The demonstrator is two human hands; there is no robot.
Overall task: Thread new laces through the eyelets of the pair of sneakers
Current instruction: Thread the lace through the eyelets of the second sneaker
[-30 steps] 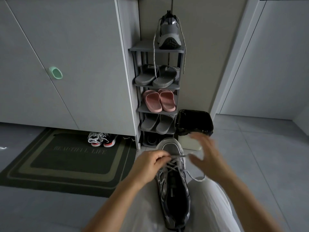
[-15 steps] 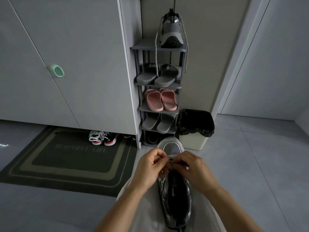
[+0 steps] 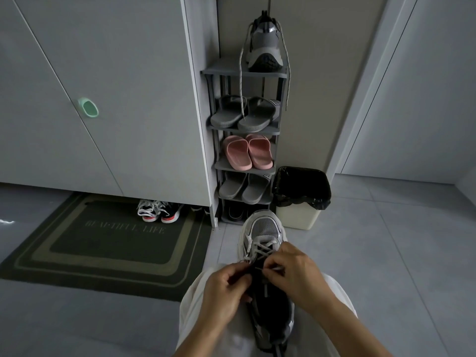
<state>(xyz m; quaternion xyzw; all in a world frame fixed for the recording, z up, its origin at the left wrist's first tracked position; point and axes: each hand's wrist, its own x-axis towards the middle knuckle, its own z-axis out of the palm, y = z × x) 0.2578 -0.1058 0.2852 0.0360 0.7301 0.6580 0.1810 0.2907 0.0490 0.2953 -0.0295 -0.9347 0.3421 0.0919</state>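
1. Well, the biggest thing first: the sneaker lies along the person's lap, on pale trousers, with its toe pointing away toward the shoe rack and its heel toward the body. Its long axis runs straight out from the person, so the rows of eyelets climb back toward the hands.
2. Its partner stands on the rack's top shelf, well apart from the hands, with laces hanging loose down both sides.
3. Both hands sit over the middle of the tongue, one on each side of the lace line, about equally near the work.
4. The left hand is curled, knuckles up, its grip pinched at the left row of eyelets; I judge it has the lace, though the fingers hide what they hold.
5. The right hand is curled too, thumb and forefinger closed on a pale strand of lace just right of the tongue.
6. The lace already crosses the rows nearest the toe; the rows nearer the body look dark and unthreaded, so the next pass probably goes there.
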